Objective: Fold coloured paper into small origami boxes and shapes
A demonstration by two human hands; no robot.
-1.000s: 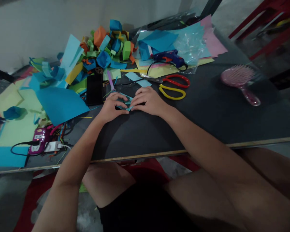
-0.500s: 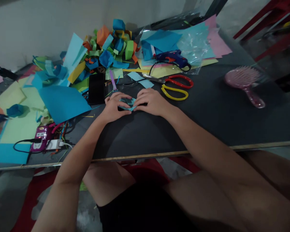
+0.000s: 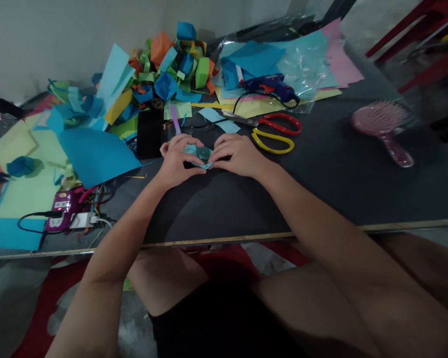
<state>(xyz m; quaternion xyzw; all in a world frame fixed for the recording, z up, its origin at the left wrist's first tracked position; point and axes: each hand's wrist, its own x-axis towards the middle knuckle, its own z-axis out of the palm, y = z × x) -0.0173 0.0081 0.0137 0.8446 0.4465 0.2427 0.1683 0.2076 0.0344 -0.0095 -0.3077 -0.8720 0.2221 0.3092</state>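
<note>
Both my hands meet over a small folded piece of light blue paper (image 3: pixel 200 154) on the dark table (image 3: pixel 321 184). My left hand (image 3: pixel 179 161) pinches its left side with curled fingers. Gripping the right side with bent fingers is my right hand (image 3: pixel 236 155). The paper is lifted slightly off the table between them and is partly hidden by my fingers.
A black phone (image 3: pixel 148 133) lies just left of my hands. Red and yellow scissors (image 3: pixel 274 132) lie to the right, a blue glue gun (image 3: pixel 271 85) behind them. A heap of coloured paper pieces (image 3: pixel 164 69) fills the back left; a pink hairbrush (image 3: pixel 384 127) lies right.
The paper has gone from pressed flat under my fingers to pinched up between both hands. The view shifted slightly; my hands stay in the same spot.
</note>
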